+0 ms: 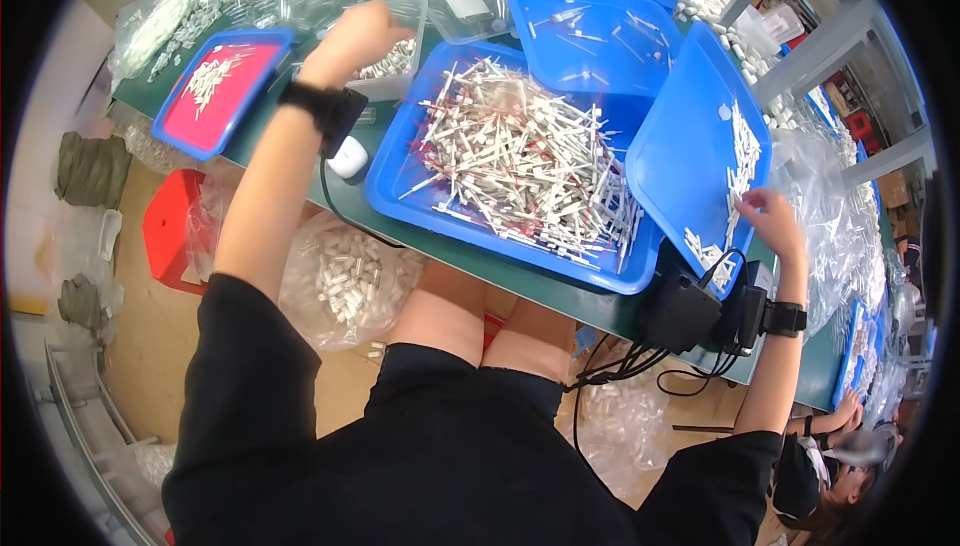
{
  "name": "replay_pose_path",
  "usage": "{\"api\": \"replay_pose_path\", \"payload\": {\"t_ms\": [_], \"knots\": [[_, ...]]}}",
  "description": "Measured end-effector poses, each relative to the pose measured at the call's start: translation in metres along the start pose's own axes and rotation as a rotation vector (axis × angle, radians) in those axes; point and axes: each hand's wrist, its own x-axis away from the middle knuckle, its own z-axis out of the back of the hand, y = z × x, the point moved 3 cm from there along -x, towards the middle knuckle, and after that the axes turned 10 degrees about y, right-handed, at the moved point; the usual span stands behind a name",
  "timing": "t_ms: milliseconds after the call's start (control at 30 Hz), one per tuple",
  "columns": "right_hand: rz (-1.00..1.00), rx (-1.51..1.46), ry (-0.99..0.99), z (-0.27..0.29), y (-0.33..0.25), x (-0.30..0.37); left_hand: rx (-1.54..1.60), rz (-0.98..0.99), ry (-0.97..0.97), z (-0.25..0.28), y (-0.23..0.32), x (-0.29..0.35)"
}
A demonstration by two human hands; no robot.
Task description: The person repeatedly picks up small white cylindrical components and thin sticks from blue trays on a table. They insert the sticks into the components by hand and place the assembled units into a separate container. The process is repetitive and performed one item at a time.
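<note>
My left hand (362, 38), its fingers curled closed, is over a clear plastic box (408, 81) that holds small white pieces (390, 63). Whatever those fingers hold is hidden. At the right, my right hand (777, 224) has its fingertips pinched together beside thin white sticks (742, 161) lying along the edge of a tilted blue tray (675, 146). Anything in that pinch is too small to make out. Between my hands, a large blue tray (390, 191) carries a heap of white sticks (520, 151), some with red parts.
A blue tray with a pink-red bottom (172, 126) lies at left on the green table (250, 146). Another blue tray (590, 31) overlaps the large one's far corner. Black devices with cables (685, 311) sit at the front edge. A co-worker's hands (848, 411) show at lower right.
</note>
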Motion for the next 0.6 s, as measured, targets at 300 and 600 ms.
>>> {"api": "replay_pose_path", "payload": {"t_ms": [300, 600], "knots": [[0.053, 0.103, 0.06, -0.023, -0.011, -0.007, -0.221, -0.037, 0.066, -0.054, -0.038, -0.019], [-0.022, -0.097, 0.025, -0.015, -0.02, -0.007, -0.363, -0.19, 0.377, -0.04, -0.044, -0.013]]}}
